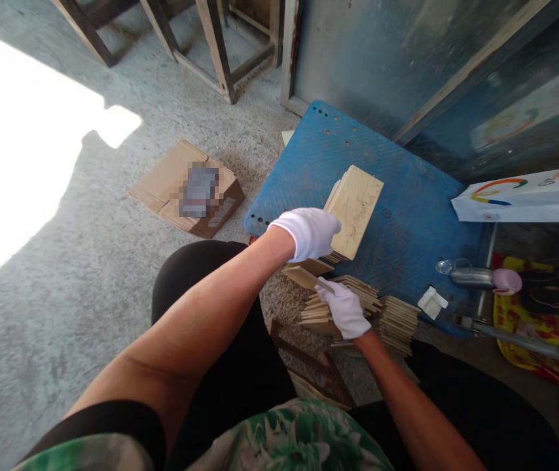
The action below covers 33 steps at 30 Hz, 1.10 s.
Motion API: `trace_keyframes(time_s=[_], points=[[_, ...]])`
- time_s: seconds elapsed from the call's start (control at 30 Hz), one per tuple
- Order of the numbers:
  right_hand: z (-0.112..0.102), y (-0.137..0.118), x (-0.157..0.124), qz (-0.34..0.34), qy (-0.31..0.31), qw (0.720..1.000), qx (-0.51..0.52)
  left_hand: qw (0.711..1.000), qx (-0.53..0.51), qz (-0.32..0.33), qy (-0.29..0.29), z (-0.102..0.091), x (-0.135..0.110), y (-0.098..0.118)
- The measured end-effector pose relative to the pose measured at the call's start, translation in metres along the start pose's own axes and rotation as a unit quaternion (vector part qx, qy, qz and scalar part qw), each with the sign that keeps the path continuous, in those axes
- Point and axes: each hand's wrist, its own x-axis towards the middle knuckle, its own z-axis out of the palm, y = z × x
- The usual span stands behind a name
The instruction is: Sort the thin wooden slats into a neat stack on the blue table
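Observation:
Both my hands wear white gloves. My left hand (309, 232) is closed round a thick stack of thin wooden boards (353, 209), held on edge above a blue platform (407, 216). My right hand (343, 307) pinches a single thin wooden board (304, 276) just below the left hand. Under it lie loose piles of the same thin boards (387, 317), spread along the platform's near edge.
A flattened cardboard box (162, 186) lies on the concrete floor to the left. A metal bottle with a pink cap (480, 278) and a small white packet (432, 302) rest on the platform's right side. Wooden frames (215, 52) stand at the back; a blue metal wall (407, 59) rises behind.

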Motion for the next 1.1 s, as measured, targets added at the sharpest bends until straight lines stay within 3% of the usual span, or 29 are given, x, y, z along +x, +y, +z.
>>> trace_keyframes(time_s=[0.27, 0.43, 0.63, 0.77, 0.9, 1.1], points=[[0.019, 0.016, 0.042, 0.052, -0.017, 0.998, -0.042, 0.999, 0.052, -0.003, 0.003, -0.004, 0.000, 0.002], [0.026, 0.019, 0.056, 0.062, -0.046, 0.995, -0.070, 0.998, 0.061, -0.002, -0.003, -0.008, -0.002, 0.002], [0.024, 0.021, 0.063, 0.064, -0.026, 0.993, -0.094, 0.998, 0.058, -0.009, -0.005, -0.007, -0.002, 0.002], [0.021, 0.018, 0.056, 0.056, 0.017, 0.993, -0.103, 0.998, 0.060, -0.007, -0.008, -0.005, 0.001, 0.002], [0.012, 0.014, 0.039, 0.032, 0.103, 0.993, -0.051, 0.998, 0.060, 0.000, -0.005, -0.005, 0.001, 0.003], [-0.034, -0.005, 0.027, 0.031, 0.234, 0.970, 0.062, 0.999, 0.049, -0.007, -0.001, -0.006, 0.004, 0.003]])
